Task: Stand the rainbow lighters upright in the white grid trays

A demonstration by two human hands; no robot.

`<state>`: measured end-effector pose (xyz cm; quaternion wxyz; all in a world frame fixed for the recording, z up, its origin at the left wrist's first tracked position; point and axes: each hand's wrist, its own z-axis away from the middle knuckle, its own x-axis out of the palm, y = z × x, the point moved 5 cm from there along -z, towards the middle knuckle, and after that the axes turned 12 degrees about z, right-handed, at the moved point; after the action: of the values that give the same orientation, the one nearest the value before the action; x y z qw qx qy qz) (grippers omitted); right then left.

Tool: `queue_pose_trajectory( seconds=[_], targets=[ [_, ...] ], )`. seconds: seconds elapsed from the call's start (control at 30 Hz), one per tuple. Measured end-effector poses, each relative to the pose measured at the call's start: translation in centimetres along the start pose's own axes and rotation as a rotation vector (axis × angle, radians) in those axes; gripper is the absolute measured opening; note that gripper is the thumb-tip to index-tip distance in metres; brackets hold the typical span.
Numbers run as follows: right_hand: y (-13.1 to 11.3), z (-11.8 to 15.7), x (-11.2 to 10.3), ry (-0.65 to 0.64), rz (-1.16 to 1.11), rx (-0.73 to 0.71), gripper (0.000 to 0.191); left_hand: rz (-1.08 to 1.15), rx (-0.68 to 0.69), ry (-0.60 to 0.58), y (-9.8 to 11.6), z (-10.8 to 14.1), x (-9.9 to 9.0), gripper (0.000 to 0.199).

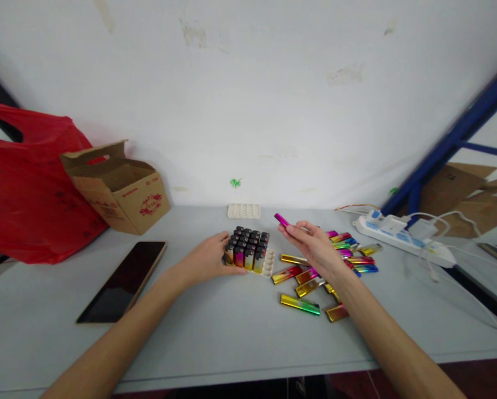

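My left hand point(209, 256) grips the left side of a white dimpled tray point(268, 265), its thumb along the front and its fingers behind. Several lighters point(248, 252) with black tops stand upright in rows in this tray, and its right-hand column of dimples shows bare. Between the thumb and fingers of my right hand point(309, 239) is a shiny magenta lighter point(282, 220), held tilted above the table to the right of the tray. Below and beside that hand lies a loose pile of metallic lighters point(310, 285) in gold, red, green, blue and pink.
Against the wall lies a second white dimpled tray point(243, 211). To the left are a dark tablet point(126, 280), an open cardboard box point(127, 194) and a red plastic bag point(36, 188). A power strip point(406, 238) with plugs and white cables lies on the right.
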<state>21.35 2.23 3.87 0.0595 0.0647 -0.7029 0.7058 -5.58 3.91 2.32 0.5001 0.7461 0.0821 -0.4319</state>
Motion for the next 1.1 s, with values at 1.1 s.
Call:
queue_pose_trajectory(
  seconds=[1.1],
  targets=[
    [2.0, 0.4, 2.0, -0.126, 0.410, 0.062, 0.050, -0.021, -0.036, -0.002, 0.2, -0.1, -0.1, 0.068]
  ],
)
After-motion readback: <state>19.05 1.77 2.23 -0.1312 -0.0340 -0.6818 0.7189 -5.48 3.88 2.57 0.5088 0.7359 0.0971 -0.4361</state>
